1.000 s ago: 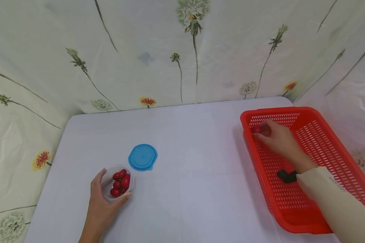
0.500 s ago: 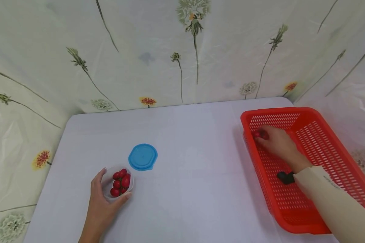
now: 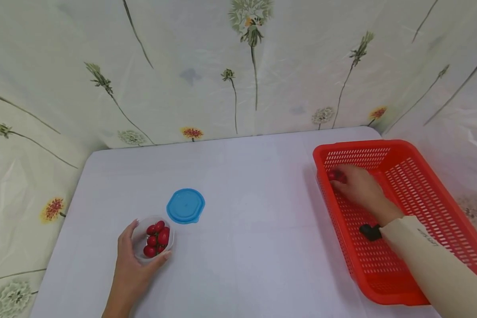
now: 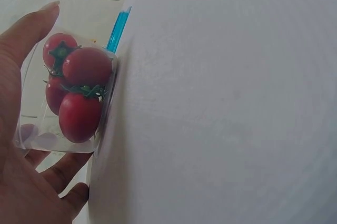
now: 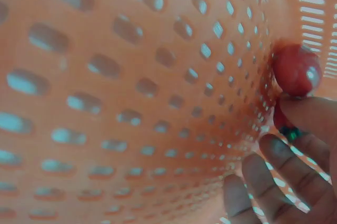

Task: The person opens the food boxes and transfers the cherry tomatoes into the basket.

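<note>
My left hand (image 3: 132, 271) curls round a clear plastic container (image 3: 139, 240) on the white table, thumb on one side and fingers on the other. Inside lie several cherry tomatoes (image 3: 163, 236), some with green stalks, also seen close up in the left wrist view. My right hand (image 3: 359, 187) reaches down into a red plastic basket (image 3: 342, 229), by its left wall. Thumb and fingers close on a cherry tomato (image 5: 281, 116) with a green stalk, partly covered by the thumb. A second tomato (image 5: 297, 70) sits just beyond the thumb, against the basket.
A blue lid (image 3: 186, 206) lies flat on the table, just behind and right of the container. The basket has high perforated walls and stands at the table's right side. A flower-patterned sheet (image 3: 206, 97) hangs behind the table. A black device (image 3: 369, 232) shows at the right sleeve.
My right hand has shifted slightly toward the front along the basket's left wall, and its fingers have drawn in round the tomatoes there. The left hand and container have stayed in place.
</note>
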`<state>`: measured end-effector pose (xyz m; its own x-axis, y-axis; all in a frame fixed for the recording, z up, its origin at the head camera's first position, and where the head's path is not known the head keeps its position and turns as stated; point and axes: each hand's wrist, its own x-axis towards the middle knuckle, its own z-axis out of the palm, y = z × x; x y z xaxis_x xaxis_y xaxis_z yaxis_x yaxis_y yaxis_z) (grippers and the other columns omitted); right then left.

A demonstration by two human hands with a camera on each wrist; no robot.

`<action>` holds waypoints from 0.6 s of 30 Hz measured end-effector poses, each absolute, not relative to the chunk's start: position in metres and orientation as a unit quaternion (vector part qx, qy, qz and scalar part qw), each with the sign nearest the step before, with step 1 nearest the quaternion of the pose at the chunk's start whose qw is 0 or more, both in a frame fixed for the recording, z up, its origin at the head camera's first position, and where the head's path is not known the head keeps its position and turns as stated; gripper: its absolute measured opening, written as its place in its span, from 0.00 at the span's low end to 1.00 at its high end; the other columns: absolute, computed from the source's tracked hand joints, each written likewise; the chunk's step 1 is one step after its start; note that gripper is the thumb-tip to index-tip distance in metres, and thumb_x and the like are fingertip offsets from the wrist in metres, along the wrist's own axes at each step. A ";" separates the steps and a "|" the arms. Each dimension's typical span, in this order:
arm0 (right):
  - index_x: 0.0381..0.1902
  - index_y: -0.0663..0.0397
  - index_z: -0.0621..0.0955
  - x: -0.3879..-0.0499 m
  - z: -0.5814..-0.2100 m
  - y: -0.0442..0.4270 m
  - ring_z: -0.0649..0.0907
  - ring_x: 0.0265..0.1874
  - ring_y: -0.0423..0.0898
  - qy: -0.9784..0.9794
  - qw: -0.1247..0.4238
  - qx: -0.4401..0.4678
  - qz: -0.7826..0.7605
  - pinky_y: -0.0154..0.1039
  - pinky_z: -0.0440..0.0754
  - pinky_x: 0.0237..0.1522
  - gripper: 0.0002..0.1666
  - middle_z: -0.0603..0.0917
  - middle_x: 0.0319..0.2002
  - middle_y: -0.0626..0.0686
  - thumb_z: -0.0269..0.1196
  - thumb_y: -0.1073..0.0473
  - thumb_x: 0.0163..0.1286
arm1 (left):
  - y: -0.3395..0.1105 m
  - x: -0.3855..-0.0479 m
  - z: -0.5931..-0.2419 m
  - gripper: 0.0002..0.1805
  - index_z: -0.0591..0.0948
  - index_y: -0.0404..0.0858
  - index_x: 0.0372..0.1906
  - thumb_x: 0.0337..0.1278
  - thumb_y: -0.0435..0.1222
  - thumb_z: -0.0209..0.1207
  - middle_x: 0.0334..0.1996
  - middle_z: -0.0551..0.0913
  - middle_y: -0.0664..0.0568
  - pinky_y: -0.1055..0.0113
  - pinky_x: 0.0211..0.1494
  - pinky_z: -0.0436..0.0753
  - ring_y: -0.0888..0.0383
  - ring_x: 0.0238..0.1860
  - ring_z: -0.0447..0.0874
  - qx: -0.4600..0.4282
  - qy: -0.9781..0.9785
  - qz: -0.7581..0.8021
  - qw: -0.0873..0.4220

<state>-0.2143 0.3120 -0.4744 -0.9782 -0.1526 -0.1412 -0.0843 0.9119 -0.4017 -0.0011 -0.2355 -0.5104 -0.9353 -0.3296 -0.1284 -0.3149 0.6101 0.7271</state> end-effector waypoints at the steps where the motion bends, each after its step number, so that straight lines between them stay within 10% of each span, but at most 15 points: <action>1: 0.66 0.59 0.76 -0.215 -0.474 0.312 0.85 0.45 0.60 0.974 0.088 -0.062 -0.201 0.63 0.86 0.50 0.31 0.84 0.52 0.64 0.73 0.57 0.69 | -0.235 -0.001 -0.510 0.68 0.46 0.51 0.85 0.47 0.56 0.79 0.79 0.55 0.41 0.30 0.63 0.73 0.36 0.77 0.57 0.180 -0.897 -0.404 0.008; 18: 0.63 0.60 0.76 -0.218 -0.465 0.315 0.85 0.43 0.57 0.968 0.129 -0.084 -0.198 0.60 0.88 0.46 0.30 0.84 0.50 0.62 0.74 0.59 0.67 | -0.238 -0.001 -0.513 0.69 0.45 0.51 0.85 0.46 0.57 0.79 0.79 0.55 0.42 0.30 0.63 0.74 0.37 0.76 0.56 0.179 -0.890 -0.419 0.012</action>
